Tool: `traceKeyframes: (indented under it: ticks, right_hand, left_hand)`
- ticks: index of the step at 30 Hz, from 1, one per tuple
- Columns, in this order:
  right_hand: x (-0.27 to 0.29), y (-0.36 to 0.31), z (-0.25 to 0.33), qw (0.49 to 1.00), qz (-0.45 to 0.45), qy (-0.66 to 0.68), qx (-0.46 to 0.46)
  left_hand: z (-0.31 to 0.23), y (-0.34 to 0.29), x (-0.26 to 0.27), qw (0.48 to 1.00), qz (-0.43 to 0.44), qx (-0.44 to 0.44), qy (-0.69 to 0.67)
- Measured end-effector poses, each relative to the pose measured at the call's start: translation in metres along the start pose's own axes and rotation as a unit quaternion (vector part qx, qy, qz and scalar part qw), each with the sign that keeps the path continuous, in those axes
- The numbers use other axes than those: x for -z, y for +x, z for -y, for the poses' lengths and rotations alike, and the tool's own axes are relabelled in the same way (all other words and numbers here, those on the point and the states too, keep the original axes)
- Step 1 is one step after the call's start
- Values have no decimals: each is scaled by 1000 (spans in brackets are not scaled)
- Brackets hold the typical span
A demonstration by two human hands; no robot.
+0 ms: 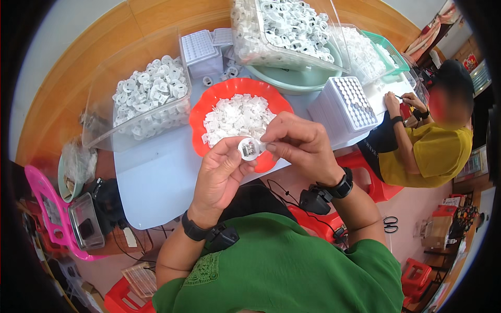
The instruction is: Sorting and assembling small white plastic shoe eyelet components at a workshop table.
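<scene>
Between thumb and fingers, my left hand (222,169) grips a small round white plastic housing (249,149) with metal pieces inside it. My right hand (308,146) pinches a small white plastic piece (262,147) against the housing's right side; the fingers partly hide it. Both hands are over the near rim of a red scalloped bowl (201,117), which holds a heap of small white plastic parts (237,117).
A clear bin (99,130) of round white parts stands left. Farther back, another clear bin (308,62) rests on a green basin (287,81). Stacked white trays (339,112) stand right of the bowl. A co-worker (428,141) in yellow works at the right.
</scene>
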State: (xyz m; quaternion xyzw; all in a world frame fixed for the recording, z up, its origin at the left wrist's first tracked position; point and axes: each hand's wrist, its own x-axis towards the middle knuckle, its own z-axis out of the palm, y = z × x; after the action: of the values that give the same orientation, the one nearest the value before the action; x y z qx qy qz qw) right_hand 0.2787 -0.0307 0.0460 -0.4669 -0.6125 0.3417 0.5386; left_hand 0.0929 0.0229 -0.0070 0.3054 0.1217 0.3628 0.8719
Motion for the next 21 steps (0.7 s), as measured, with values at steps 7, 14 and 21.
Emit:
traceKeyframes:
  ticks: [7, 14, 21]
  right_hand:
    - [-5, 12, 18, 976, 92, -153, 126]
    - [-6, 18, 21, 944, 142, -248, 167]
    - [-6, 15, 24, 929, 133, -277, 208]
  left_hand:
    - [1, -2, 2, 1000, 5, -2, 3]
    - [1, -4, -1, 1000, 6, -10, 17]
    - [1, -5, -4, 999, 15, -11, 32]
